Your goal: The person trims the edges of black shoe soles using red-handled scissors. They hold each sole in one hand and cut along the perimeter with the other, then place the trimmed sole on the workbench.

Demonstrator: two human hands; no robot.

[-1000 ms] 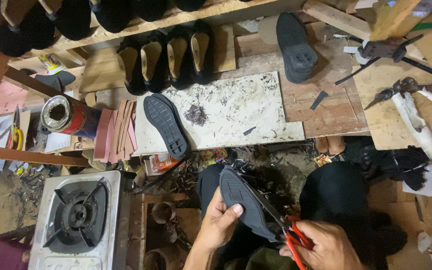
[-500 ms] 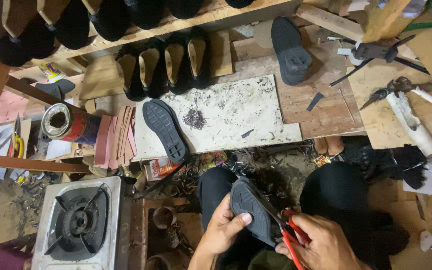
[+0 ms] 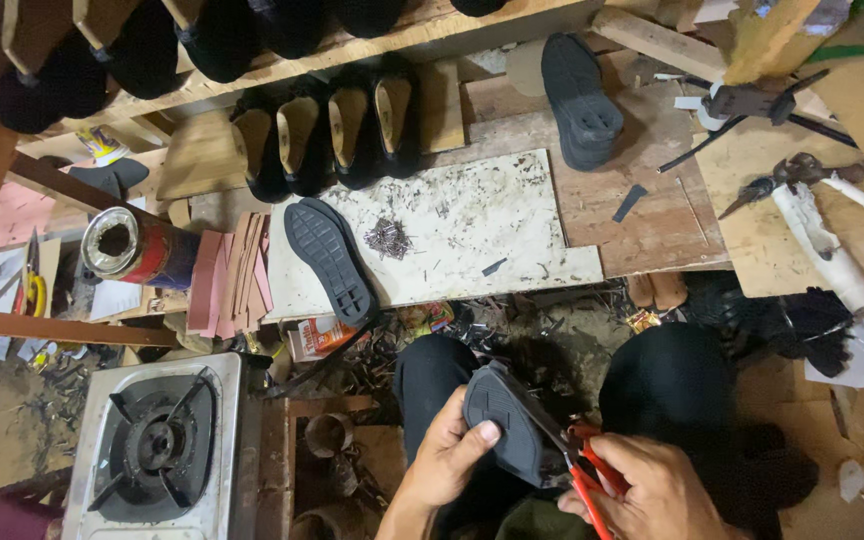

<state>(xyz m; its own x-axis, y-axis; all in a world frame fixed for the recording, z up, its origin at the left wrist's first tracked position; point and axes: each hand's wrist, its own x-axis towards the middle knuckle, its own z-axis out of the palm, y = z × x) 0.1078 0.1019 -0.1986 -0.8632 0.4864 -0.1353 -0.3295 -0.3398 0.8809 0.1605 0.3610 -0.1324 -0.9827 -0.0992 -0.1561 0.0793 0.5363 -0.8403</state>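
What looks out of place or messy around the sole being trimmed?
A loose heap of small nails lies spilled on the scratched white board, and scraps litter the floor under the bench. One black sole hangs over the board's front edge. The left hand and right hand look steady.

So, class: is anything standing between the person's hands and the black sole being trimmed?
Nothing visible does. The left hand already grips the black sole directly, thumb on its face, and the right hand holds red-handled scissors whose blades meet the sole's edge.
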